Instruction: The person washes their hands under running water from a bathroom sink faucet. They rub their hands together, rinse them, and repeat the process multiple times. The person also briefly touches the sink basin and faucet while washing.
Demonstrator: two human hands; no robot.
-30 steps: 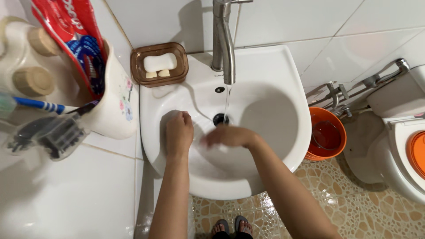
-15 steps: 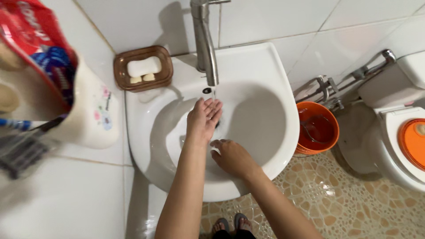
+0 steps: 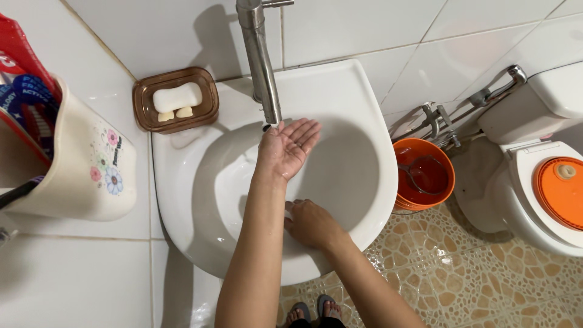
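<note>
Sink [image 3: 364, 109]: right hand [image 3: 311, 222] rests loosely curled, gripping nothing, on the basin's near wall; beyond it, left hand [image 3: 286, 146] lies open, palm up, under the tap [image 3: 261, 61]. Cupping the palm level would best catch water.

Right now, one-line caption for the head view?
Left hand cupped palm-up under the tap; right hand resting low in the white sink.

White sink [image 3: 364, 109] carries a brown soap dish [image 3: 177, 100] on its back-left rim, beside the steel tap [image 3: 260, 58]. My right hand [image 3: 311, 222] rests in the basin. Orange bucket [image 3: 425, 176] on the pebble-tile floor [image 3: 486, 279].
</note>
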